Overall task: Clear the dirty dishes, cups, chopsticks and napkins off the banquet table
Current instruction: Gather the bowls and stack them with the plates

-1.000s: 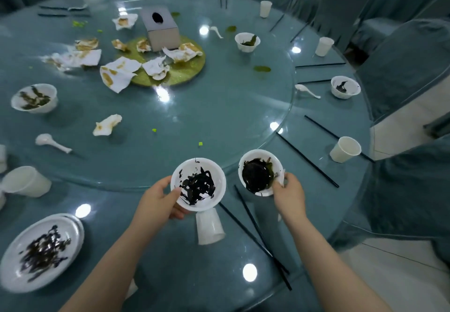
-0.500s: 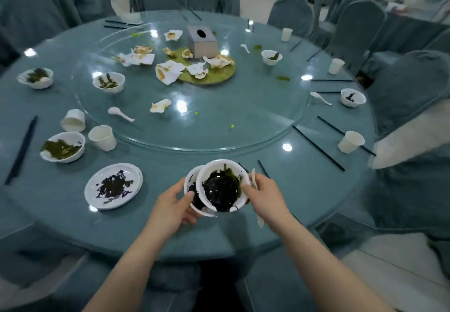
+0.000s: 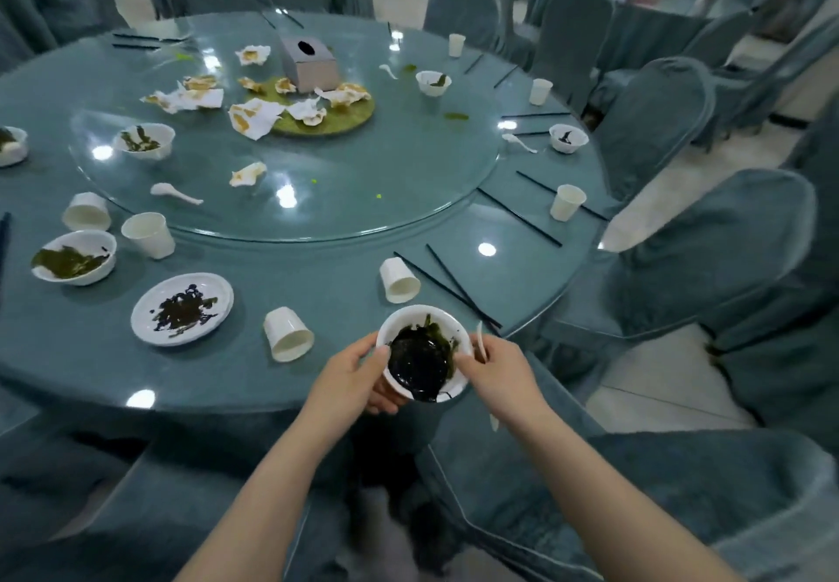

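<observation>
A stack of two white bowls (image 3: 424, 354) with dark sauce and greens is lifted over the near edge of the round teal table (image 3: 318, 263). My left hand (image 3: 354, 377) grips the stack from the left and underneath. My right hand (image 3: 495, 372) holds its right rim and also pinches a white spoon (image 3: 480, 345). On the table lie a dirty plate (image 3: 182, 309), tipped paper cups (image 3: 287, 334) (image 3: 399, 281), black chopsticks (image 3: 454, 291), more dirty bowls (image 3: 73, 257) (image 3: 145, 141) and stained napkins (image 3: 254, 117).
A glass turntable (image 3: 386, 173) carries a grey tissue box (image 3: 309, 64) and a green mat. Covered chairs (image 3: 708, 254) ring the table on the right and near side. More cups (image 3: 567, 203) (image 3: 148, 234), spoons and chopsticks lie around the rim.
I brought the two bowls together and nested the right one into the left one. The view pulled back from the table, and the stack now hangs over its near edge.
</observation>
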Demonstrator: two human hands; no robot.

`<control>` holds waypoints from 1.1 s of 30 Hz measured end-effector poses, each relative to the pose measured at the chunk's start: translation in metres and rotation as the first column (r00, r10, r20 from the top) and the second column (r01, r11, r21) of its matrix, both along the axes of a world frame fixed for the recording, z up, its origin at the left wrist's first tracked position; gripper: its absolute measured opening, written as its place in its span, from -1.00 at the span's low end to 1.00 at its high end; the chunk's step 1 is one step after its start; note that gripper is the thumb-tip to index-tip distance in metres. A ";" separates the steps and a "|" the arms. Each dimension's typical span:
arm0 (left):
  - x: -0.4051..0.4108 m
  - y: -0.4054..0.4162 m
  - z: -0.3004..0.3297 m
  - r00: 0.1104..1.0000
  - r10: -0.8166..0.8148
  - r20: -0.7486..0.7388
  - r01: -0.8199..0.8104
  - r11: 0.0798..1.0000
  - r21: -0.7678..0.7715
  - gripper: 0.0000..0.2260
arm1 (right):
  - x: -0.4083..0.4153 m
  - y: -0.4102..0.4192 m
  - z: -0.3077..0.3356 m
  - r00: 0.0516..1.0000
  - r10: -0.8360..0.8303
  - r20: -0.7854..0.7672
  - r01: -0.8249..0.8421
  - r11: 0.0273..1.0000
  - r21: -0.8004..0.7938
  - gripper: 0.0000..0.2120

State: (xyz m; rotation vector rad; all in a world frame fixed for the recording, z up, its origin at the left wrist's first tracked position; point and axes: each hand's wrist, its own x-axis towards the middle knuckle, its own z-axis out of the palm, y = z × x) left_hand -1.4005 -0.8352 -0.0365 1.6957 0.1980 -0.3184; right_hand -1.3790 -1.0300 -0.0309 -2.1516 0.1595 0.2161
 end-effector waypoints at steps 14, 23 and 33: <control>0.011 -0.216 0.041 0.988 -0.058 0.142 0.063 0.998 -0.032 -0.70 | -0.035 -0.239 0.053 0.944 -0.301 0.133 0.282 0.949 0.143 -0.78; 0.019 -0.422 0.047 0.989 0.057 0.137 -0.039 0.990 -0.134 -0.73 | -0.050 -0.479 0.090 0.923 -0.367 0.118 0.335 0.915 0.225 -0.81; 0.080 -0.580 0.052 0.993 0.018 0.115 -0.007 0.995 -0.102 -0.74 | -0.005 -0.643 0.077 0.909 -0.417 0.018 0.382 0.848 0.369 -0.73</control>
